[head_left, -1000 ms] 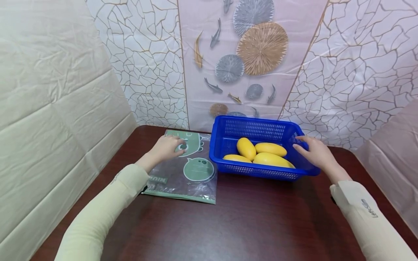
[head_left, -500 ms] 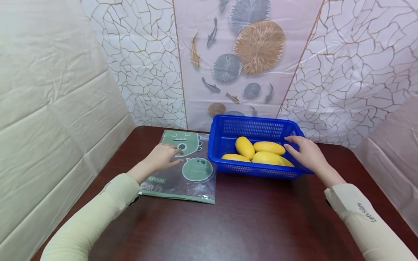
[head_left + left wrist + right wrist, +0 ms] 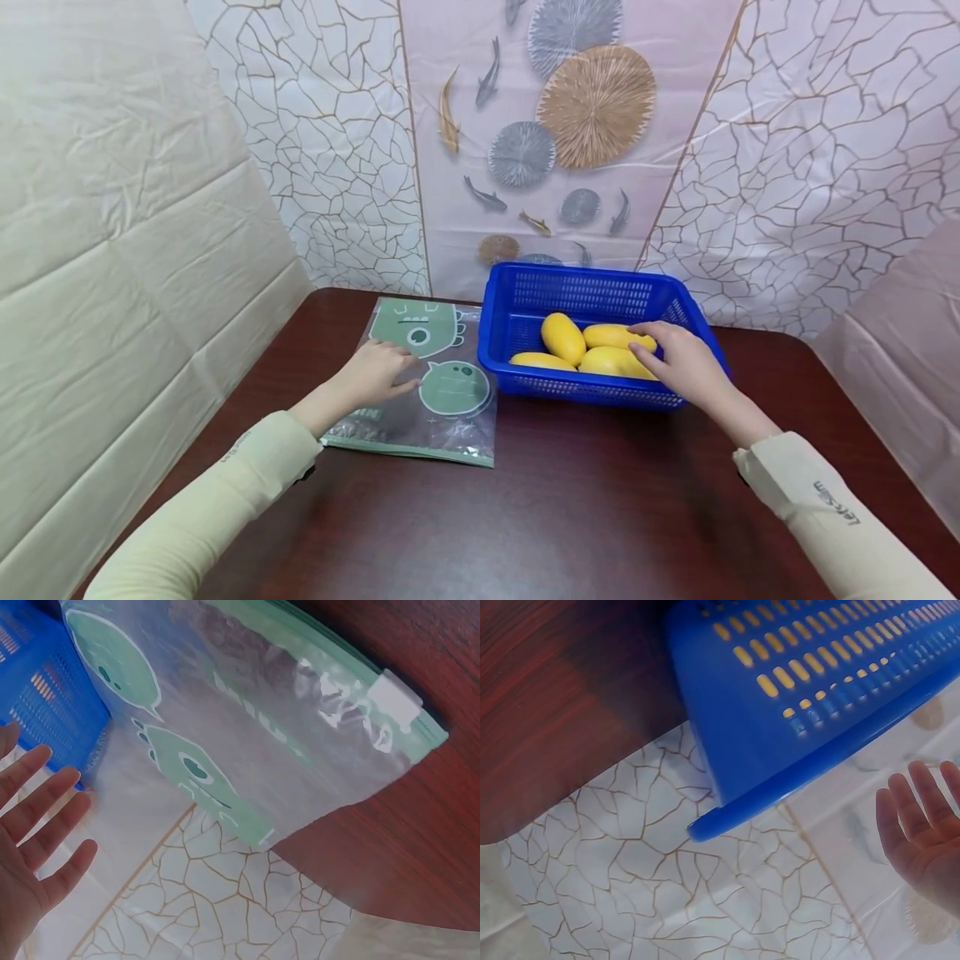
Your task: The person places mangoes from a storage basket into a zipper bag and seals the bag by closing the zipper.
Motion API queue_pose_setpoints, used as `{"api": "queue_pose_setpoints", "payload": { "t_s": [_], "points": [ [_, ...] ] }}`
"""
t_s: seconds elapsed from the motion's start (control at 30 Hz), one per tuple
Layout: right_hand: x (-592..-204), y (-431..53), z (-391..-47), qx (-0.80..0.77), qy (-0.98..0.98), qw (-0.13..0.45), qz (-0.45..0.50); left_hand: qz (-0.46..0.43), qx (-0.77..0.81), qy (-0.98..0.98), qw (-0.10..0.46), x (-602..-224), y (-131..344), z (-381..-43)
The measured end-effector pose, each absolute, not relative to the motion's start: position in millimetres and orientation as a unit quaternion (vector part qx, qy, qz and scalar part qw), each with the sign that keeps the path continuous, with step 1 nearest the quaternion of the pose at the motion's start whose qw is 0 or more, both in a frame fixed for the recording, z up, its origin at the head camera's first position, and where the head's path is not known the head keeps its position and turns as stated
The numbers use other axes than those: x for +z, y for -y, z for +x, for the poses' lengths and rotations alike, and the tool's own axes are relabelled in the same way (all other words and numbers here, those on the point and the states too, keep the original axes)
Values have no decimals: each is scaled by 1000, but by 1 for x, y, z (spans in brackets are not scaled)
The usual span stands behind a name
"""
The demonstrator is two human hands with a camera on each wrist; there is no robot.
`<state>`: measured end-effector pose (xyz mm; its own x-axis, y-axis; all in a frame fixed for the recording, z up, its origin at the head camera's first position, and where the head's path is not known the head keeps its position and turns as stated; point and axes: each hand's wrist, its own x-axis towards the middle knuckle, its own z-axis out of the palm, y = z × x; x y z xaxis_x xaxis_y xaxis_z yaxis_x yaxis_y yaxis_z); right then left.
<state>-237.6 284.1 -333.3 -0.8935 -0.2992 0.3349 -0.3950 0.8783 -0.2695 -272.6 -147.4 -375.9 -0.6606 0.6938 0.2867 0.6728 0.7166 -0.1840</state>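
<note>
My right hand point(image 3: 686, 362) hovers over the right end of a blue plastic basket point(image 3: 585, 389), thumb and fingers spread apart, holding nothing. Its fingertips overlap a yellow mango point(image 3: 609, 336) in the head view. Several more mangoes point(image 3: 562, 337) lie in the basket, one partly behind the hand. Over a flat clear zip bag point(image 3: 408, 427) with green cartoon prints, my left hand point(image 3: 371, 375) hangs with relaxed fingers and grips nothing. A white slider point(image 3: 396, 699) sits on the bag's green zip edge in the left wrist view. The right wrist view shows the right hand point(image 3: 930, 840) beyond the basket rim.
The dark red wooden table point(image 3: 562, 517) carries the basket and bag side by side near its back edge. A patterned cloth backdrop point(image 3: 345, 150) rises directly behind them, and a pale cloth wall point(image 3: 135, 267) stands on the left.
My right hand has moved left, from the basket's right rim to over the mangoes. The left hand has drawn slightly back and down across the bag. Basket and bag stay in place.
</note>
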Motion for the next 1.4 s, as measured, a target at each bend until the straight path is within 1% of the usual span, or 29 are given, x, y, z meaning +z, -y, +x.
{"api": "queue_pose_setpoints", "payload": {
  "t_s": [0.27,0.57,0.63,0.87,1.07,1.4],
  "points": [
    [-338,-269,-228,170,959,129,188,-415,35,886,202,-382,142,-261],
    [-341,-250,-221,158,944,156,242,-437,25,875,206,-387,143,-255],
    [-342,-245,-219,155,940,165,254,-454,16,869,198,-388,145,-253],
    [-347,-228,-212,152,926,182,293,-498,-1,857,136,-396,153,-247],
    [-350,-217,-205,147,919,187,314,-505,-9,853,132,-404,157,-244],
    [-355,-191,-196,140,907,176,356,-517,-21,848,113,-409,160,-240]
  ]
}}
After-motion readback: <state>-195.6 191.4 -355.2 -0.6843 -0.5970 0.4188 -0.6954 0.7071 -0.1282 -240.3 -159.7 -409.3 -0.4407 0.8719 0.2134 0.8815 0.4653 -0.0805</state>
